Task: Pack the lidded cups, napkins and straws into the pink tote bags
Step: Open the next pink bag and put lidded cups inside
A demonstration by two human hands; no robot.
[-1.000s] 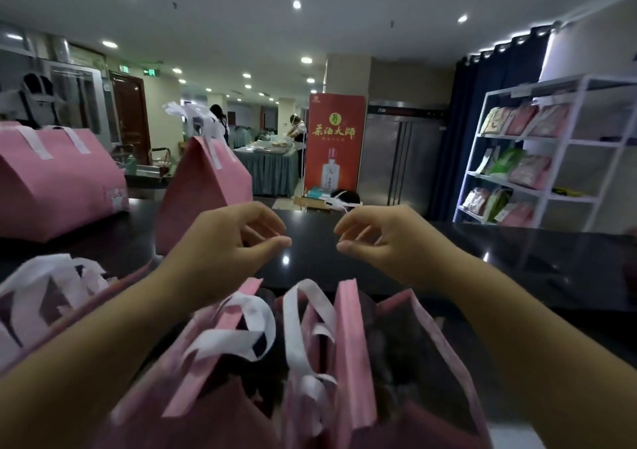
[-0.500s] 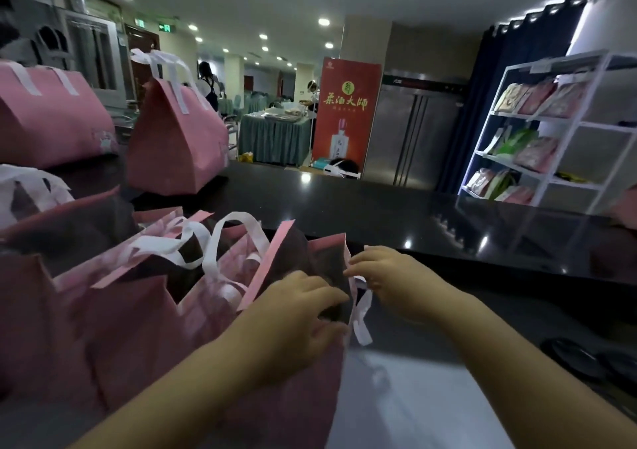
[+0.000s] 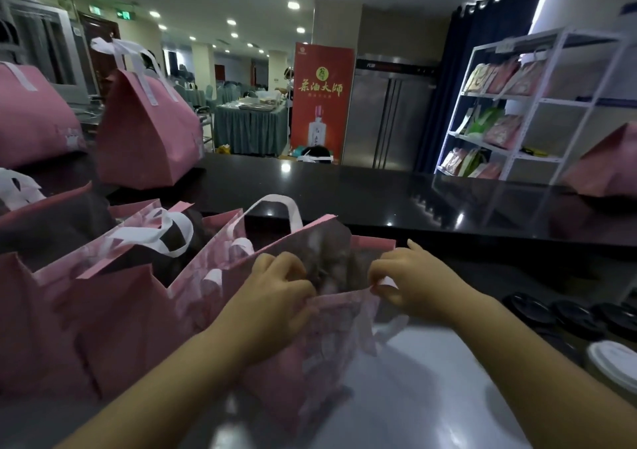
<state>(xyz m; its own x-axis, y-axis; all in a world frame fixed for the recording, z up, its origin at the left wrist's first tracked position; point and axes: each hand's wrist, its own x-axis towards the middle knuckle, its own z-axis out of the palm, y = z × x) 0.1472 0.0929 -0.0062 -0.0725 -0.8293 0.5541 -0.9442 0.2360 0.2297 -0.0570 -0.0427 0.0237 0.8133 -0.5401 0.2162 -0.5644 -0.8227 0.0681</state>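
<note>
Head: hands (image 3: 275, 297) on tote bag (image 3: 320, 352) rim

The red banner (image 3: 322, 100) reads 茶油大師 in gold characters

Open pink tote bags (image 3: 113, 328) crowd the left; lidded cups (image 3: 572, 316) line the right edge. Between them, bare grey worktop (image 3: 431, 390); beyond, black counter (image 3: 362, 193) lies unobstructed.
</note>
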